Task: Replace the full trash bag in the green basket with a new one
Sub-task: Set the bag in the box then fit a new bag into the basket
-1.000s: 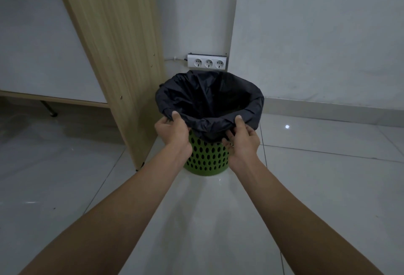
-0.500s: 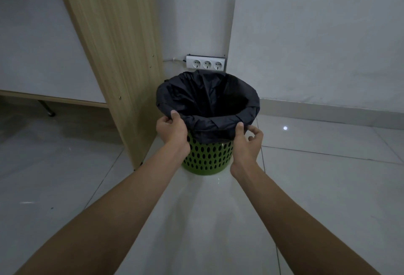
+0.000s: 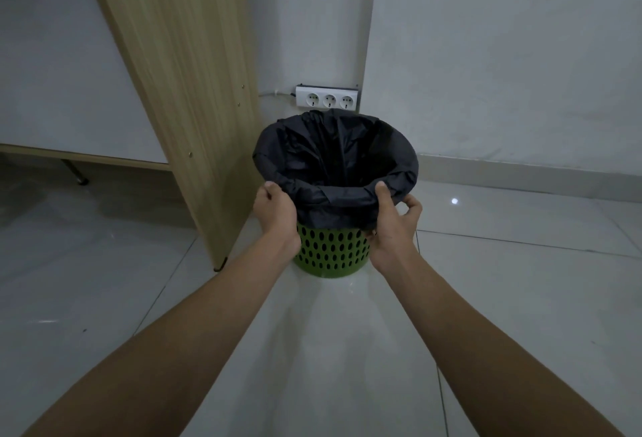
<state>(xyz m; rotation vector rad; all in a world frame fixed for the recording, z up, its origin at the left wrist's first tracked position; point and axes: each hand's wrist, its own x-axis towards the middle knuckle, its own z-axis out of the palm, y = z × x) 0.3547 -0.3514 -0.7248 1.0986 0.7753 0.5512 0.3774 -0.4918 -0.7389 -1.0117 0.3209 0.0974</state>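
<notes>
A green perforated basket (image 3: 330, 254) stands on the tiled floor near the wall corner. A black trash bag (image 3: 333, 155) lines it, its edge folded down over the rim and hanging partway down the outside. My left hand (image 3: 276, 212) grips the folded bag edge at the near left of the rim. On the near right of the rim, my right hand (image 3: 394, 221) has its thumb pressed on the bag edge and its fingers curled around the outside. The inside of the bag looks dark and hollow.
A tall wooden panel (image 3: 180, 89) of a desk stands just left of the basket. A white power strip (image 3: 326, 98) with three sockets is mounted on the wall behind it. Pale glossy floor tiles (image 3: 503, 297) spread out to the right and toward me.
Both hands have slid apart along the near rim, the right one moving outward to the right. The bag edge now sits smoother and lower around the rim.
</notes>
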